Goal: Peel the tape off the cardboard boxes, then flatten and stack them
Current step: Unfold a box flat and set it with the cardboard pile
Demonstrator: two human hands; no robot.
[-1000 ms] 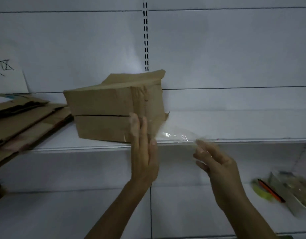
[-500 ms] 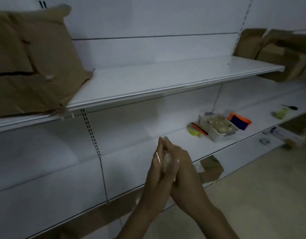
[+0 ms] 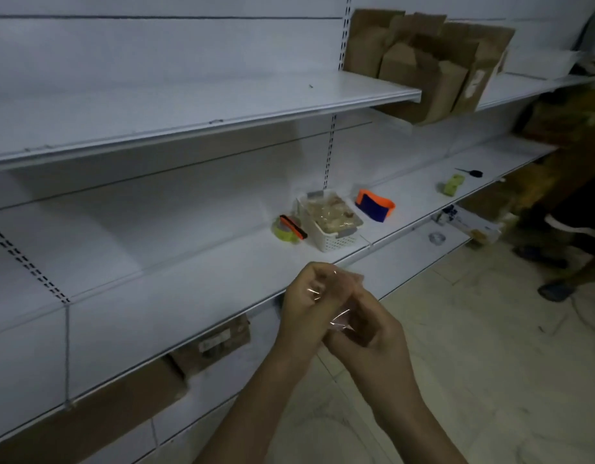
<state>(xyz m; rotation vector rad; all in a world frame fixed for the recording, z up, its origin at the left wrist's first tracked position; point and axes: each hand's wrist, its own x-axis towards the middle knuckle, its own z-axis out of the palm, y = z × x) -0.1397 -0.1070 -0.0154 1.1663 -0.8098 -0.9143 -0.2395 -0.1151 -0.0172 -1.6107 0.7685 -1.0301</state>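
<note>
A crumpled piece of clear tape (image 3: 336, 303) sits between my two hands in front of the lower shelf edge. My left hand (image 3: 306, 303) curls its fingers round the upper part of the tape. My right hand (image 3: 369, 329) pinches the lower part from below. Several brown cardboard boxes (image 3: 426, 61) stand on the upper shelf at the far right. The box the tape came from is out of view.
On the middle shelf (image 3: 175, 272) stand a white basket (image 3: 329, 222) with wrapped items, a yellow-green tape roll (image 3: 286, 229) and an orange-and-blue item (image 3: 374, 205). Cardboard (image 3: 212, 343) lies under the shelf. A person's leg and foot (image 3: 567, 256) are at the right on the tiled floor.
The view swung right, away from the box on the upper shelf. My hands came together below the shelf, pressed the pulled-off tape into a wad, and now work it between the fingers.
</note>
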